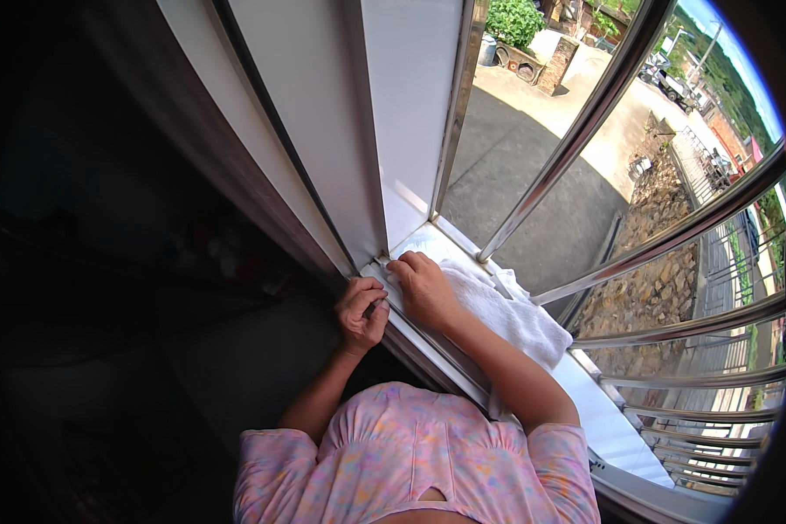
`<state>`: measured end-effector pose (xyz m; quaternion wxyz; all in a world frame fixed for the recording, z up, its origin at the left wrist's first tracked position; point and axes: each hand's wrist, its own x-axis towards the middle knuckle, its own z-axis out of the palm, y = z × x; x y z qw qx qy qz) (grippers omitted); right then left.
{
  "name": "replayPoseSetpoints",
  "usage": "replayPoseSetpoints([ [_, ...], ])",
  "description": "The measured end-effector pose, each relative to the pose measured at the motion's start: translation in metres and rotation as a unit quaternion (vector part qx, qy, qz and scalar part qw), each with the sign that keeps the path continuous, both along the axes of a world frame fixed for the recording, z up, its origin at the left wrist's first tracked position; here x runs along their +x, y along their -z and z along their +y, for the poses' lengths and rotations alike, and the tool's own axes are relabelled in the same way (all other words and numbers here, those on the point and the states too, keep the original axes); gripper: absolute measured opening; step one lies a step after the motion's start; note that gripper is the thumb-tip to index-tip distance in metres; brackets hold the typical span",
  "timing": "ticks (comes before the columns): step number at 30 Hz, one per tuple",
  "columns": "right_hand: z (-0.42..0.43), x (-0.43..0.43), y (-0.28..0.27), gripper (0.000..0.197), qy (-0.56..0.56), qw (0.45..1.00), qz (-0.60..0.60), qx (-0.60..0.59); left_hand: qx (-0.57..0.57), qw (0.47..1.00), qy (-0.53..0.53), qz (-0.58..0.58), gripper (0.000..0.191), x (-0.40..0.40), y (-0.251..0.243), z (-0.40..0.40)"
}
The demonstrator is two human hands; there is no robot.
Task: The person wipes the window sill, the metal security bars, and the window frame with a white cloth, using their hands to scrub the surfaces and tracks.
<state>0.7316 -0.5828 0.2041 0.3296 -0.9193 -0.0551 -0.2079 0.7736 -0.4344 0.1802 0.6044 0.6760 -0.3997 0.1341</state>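
A white cloth (511,321) lies bunched over the white windowsill (612,409) and the window track, partly beneath my right forearm. My right hand (422,288) rests at the corner of the track, its fingertips bent down near the foot of the window frame (331,131); whether it pinches a bit of cloth there is hidden. Just to its left, my left hand (362,314) touches the inner edge of the frame with curled fingers, the thumb close to the forefinger. Nothing shows in the left hand.
Curved metal window bars (563,157) rise along the sill's outer side. Beyond them lie a paved yard (524,164) and a stone wall (655,262). On the left, inside, the room is very dark.
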Motion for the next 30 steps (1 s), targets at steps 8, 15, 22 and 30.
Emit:
replayPoseSetpoints([
  [8, 0.012, 0.028, 0.007, 0.015, -0.023, 0.993, 0.005, -0.119, 0.005, 1.000, 0.001, -0.006, 0.011, 0.001, 0.005, 0.000],
  [15, 0.018, 0.032, 0.006, 0.012, 0.008, 0.980, 0.064, -0.188, 0.000, 1.000, -0.006, 0.006, 0.011, 0.000, 0.006, 0.000],
  [22, 0.011, 0.023, 0.014, 0.019, -0.014, 0.986, 0.023, -0.166, 0.009, 1.000, -0.002, -0.029, 0.009, 0.002, 0.007, -0.001],
  [30, 0.008, 0.019, 0.009, 0.021, -0.020, 0.990, 0.023, -0.135, 0.013, 1.000, -0.004, -0.019, 0.009, 0.001, 0.005, 0.000],
])
